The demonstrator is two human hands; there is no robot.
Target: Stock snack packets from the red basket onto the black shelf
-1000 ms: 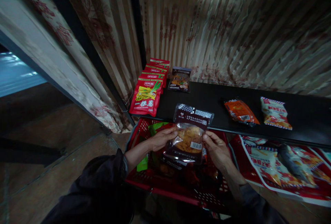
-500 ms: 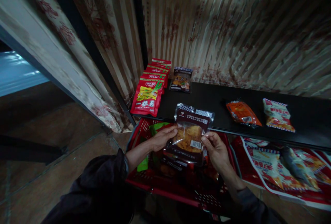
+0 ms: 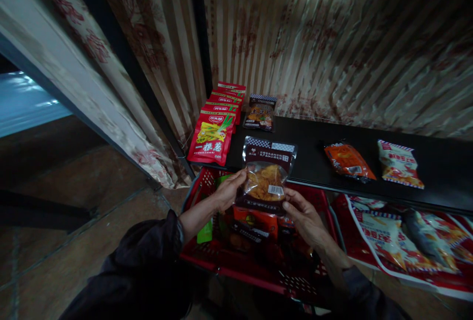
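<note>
Between my two hands is a dark brown bag of potato chips [image 3: 264, 182] with a clear window and a barcode, tilted up at the shelf's front edge. My left hand [image 3: 229, 192] grips its left side, thumb on the front. At the lower right edge my right hand [image 3: 301, 211] pinches the bag between thumb and fingers. Below is a red plastic basket [image 3: 207, 261] holding several packets, among them an orange one [image 3: 254, 221] and a green one [image 3: 205, 232]. Behind the held bag, a similar brown bag [image 3: 259, 113] lies on the black shelf [image 3: 303, 137].
Several overlapping red snack packets [image 3: 212, 135] lie at the shelf's left end, by a dark post [image 3: 201, 29]. Farther right are an orange packet [image 3: 349, 160] and a white-and-red packet [image 3: 399, 163]. An open red bag of snacks [image 3: 354, 241] sits below the shelf. Patterned curtain [image 3: 332, 39] hangs behind.
The brown bag has moved up and slightly left with both hands, nearer the shelf surface. The orange packet in the basket shows more now. My right hand has slid to the bag's lower corner.
</note>
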